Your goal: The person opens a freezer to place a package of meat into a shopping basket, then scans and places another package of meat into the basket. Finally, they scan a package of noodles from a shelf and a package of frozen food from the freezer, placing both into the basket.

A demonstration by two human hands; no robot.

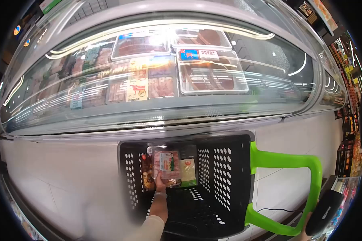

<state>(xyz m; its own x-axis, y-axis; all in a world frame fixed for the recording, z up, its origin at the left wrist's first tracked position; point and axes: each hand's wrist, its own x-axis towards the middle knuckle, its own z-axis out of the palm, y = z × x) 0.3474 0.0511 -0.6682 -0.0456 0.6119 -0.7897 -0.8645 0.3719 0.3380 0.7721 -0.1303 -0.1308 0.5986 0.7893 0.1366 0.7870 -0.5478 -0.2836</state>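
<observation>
My left hand (160,182) reaches down into a black shopping basket (225,188) with hole-patterned walls. Its fingers are closed on the lower edge of a clear tray of pink sliced meat (172,170), which has a red and white label. The tray lies over other packs at the basket's far end. Beside it are a dark brown pack (147,170) on the left and a pale pack with a green lower edge (188,172) on the right. My right hand (308,225) is at the basket's green handle (315,176), partly hidden by a black oblong device (326,212).
A glass-fronted chiller (157,114) runs across the far side, holding several meat packs (161,86) and trays with clear lids (212,72). Stocked shelves (349,154) stand at the right. A thin black cable (279,209) crosses near the handle, above the pale tiled floor (68,176).
</observation>
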